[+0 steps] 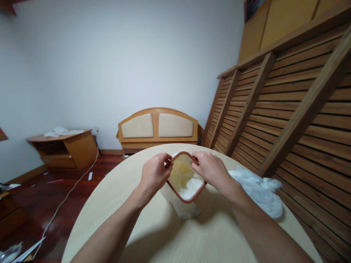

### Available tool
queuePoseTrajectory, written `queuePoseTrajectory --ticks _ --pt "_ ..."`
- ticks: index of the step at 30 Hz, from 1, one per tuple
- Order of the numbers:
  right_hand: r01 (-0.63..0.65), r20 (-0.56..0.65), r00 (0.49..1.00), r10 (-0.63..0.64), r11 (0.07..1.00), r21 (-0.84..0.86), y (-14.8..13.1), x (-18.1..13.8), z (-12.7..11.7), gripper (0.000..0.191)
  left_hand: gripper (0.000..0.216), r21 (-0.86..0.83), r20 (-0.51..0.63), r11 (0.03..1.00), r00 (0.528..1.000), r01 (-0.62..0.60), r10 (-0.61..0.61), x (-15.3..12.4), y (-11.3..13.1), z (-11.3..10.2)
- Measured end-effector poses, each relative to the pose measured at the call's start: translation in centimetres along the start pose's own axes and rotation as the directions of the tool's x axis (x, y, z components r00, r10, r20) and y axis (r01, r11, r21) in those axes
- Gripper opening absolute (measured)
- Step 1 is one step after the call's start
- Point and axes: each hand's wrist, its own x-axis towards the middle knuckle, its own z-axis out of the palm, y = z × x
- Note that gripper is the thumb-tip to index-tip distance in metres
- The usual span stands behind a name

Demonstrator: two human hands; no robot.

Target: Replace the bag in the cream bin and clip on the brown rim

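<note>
A small square bin (pixel 187 200) with a brown rim stands on the round table, its mouth tipped toward me. Crumpled yellow plastic (pixel 181 170) and white plastic (pixel 192 187) fill part of its inside. Below the rim, whitish translucent plastic (pixel 186 210) shows on the near side. My left hand (pixel 156 170) pinches the rim at its left corner. At the upper right of the rim, my right hand (pixel 207 166) is closed with its thumb over the edge. Whether the fingers also hold a thin liner edge cannot be made out.
A tied white plastic bag (pixel 260 191) lies on the pale table (pixel 109 215), right of my right forearm. Slatted wooden panels (pixel 274 109) lean along the right. Beyond the table are a headboard (pixel 157 126) and a low cabinet (pixel 74 149). A cable (pixel 72 188) crosses the floor.
</note>
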Motion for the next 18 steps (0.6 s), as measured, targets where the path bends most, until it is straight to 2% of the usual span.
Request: queuePoseTrajectory --ticks 5,11,13,15,18 --pt "-0.003 -0.025 1.000 0.004 1.000 0.031 0.1 0.0 -0.2 0.014 0.013 -0.026 0.013 1.000 1.000 0.018 -0.017 0.2 -0.4 0.3" --pt "-0.043 0.004 0.999 0.043 0.989 0.139 0.6 0.2 -0.4 0.022 0.018 -0.160 0.039 0.987 0.999 0.024 -0.018 0.5 -0.7 0.7" --pt "-0.065 0.027 0.998 0.061 0.983 0.174 1.1 0.3 -0.4 0.024 0.024 -0.209 -0.011 0.976 0.999 -0.054 0.053 0.4 -0.6 0.6" --pt "-0.089 0.058 0.995 0.078 0.975 0.203 1.7 0.5 -0.3 0.025 0.028 -0.245 -0.062 0.951 0.982 -0.191 0.181 0.2 -0.5 0.1" --pt "-0.107 0.092 0.992 0.087 0.964 0.243 2.7 0.8 0.2 0.025 0.031 -0.292 -0.009 0.865 0.905 -0.409 0.425 -0.1 -0.4 -0.8"
